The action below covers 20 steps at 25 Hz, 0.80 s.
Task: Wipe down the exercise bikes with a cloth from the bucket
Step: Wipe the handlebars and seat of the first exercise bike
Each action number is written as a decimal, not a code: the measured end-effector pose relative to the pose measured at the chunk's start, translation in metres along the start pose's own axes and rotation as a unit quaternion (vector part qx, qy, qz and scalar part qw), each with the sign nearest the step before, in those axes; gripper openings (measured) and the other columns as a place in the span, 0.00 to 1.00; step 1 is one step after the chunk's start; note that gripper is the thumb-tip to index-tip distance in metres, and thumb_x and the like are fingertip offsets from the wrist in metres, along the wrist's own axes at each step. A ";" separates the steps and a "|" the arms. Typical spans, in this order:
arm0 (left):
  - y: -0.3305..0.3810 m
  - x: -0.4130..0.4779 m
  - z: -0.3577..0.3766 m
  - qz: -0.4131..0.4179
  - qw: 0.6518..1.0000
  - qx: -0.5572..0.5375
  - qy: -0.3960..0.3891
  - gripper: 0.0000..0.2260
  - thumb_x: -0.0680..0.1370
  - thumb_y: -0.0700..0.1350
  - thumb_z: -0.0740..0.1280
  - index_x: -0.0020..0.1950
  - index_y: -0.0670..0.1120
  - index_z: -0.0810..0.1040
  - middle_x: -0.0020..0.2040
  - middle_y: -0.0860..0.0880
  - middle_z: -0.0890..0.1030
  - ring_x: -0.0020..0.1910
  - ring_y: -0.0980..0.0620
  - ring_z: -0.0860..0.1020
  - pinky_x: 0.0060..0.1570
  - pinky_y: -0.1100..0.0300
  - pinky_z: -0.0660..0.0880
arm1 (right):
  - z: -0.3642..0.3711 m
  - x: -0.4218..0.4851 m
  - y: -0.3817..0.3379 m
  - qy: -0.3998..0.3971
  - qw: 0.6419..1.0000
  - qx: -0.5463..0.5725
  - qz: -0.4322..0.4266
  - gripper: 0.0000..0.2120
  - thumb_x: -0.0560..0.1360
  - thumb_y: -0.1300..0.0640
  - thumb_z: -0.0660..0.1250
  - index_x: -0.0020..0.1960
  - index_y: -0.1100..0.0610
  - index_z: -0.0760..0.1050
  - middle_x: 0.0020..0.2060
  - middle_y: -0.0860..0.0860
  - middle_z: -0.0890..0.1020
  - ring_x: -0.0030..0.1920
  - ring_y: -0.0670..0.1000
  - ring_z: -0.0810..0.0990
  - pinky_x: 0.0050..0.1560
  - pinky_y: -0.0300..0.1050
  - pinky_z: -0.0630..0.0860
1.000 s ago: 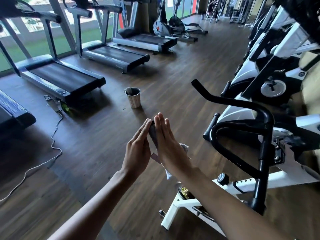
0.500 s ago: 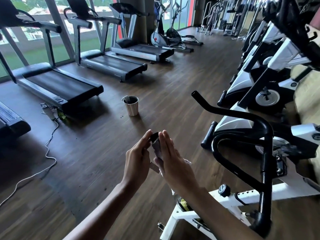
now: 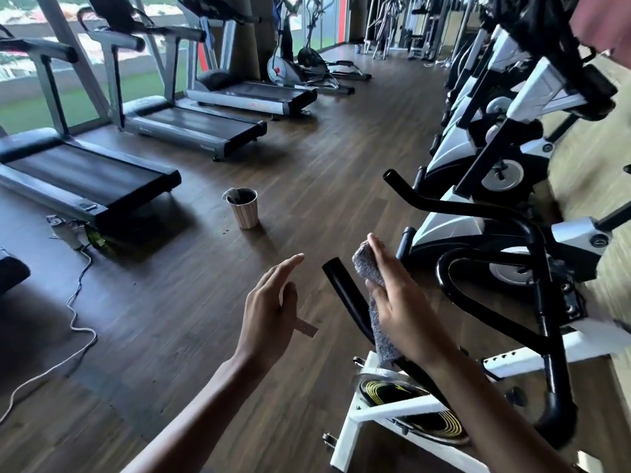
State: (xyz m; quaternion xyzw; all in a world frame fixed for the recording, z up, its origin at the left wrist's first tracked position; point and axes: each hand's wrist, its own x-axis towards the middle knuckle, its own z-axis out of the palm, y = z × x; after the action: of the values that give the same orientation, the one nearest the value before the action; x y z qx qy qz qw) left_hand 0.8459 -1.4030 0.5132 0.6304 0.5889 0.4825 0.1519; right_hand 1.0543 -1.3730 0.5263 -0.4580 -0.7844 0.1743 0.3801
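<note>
The nearest exercise bike has a white frame and black handlebars. Its near handlebar end points up toward me, bare at the tip. My right hand presses a grey cloth against the right side of that bar with straight fingers. My left hand hovers to the left of the bar with fingers straight, holding nothing. A small striped bucket stands on the floor beyond my hands, with a cloth hanging over its rim.
More white and black bikes line the right side. Treadmills stand along the windows at left, with a white cable trailing over the dark wood floor. Elliptical machines are at the back.
My hands were pressed together around the cloth on the bar end. Now my left hand has come away to the left, and only my right hand keeps the cloth on the bar.
</note>
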 end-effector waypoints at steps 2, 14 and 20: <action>-0.002 0.023 -0.001 0.020 0.999 0.002 -0.028 0.20 0.79 0.33 0.63 0.67 0.50 0.78 0.62 0.57 0.79 0.61 0.61 0.75 0.57 0.79 0.64 | -0.005 0.012 0.002 0.007 0.999 -0.010 0.030 0.30 0.81 0.67 0.63 0.80 0.59 0.57 0.78 0.53 0.63 0.77 0.42 0.60 0.72 0.24 0.52; 0.009 0.172 0.114 0.213 0.927 -0.043 -0.305 0.15 0.82 0.44 0.64 0.68 0.51 0.77 0.63 0.56 0.79 0.58 0.61 0.76 0.57 0.74 0.66 | 0.000 0.021 0.046 0.217 0.940 0.042 0.259 0.29 0.83 0.61 0.62 0.78 0.48 0.55 0.73 0.34 0.61 0.71 0.25 0.57 0.69 0.23 0.55; 0.043 0.166 0.174 0.300 0.826 -0.175 -0.445 0.15 0.80 0.38 0.64 0.66 0.47 0.79 0.62 0.53 0.81 0.59 0.61 0.77 0.57 0.73 0.69 | 0.003 0.009 0.033 0.404 0.836 -0.039 0.369 0.27 0.83 0.60 0.62 0.78 0.49 0.56 0.71 0.34 0.62 0.67 0.21 0.58 0.64 0.19 0.57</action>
State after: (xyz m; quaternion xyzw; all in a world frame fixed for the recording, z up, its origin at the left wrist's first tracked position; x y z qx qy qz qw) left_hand 0.9823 -1.2007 0.5327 0.8851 0.1454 0.2665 0.3527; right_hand 1.0684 -1.3479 0.5075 -0.7577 -0.3404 0.0707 0.5523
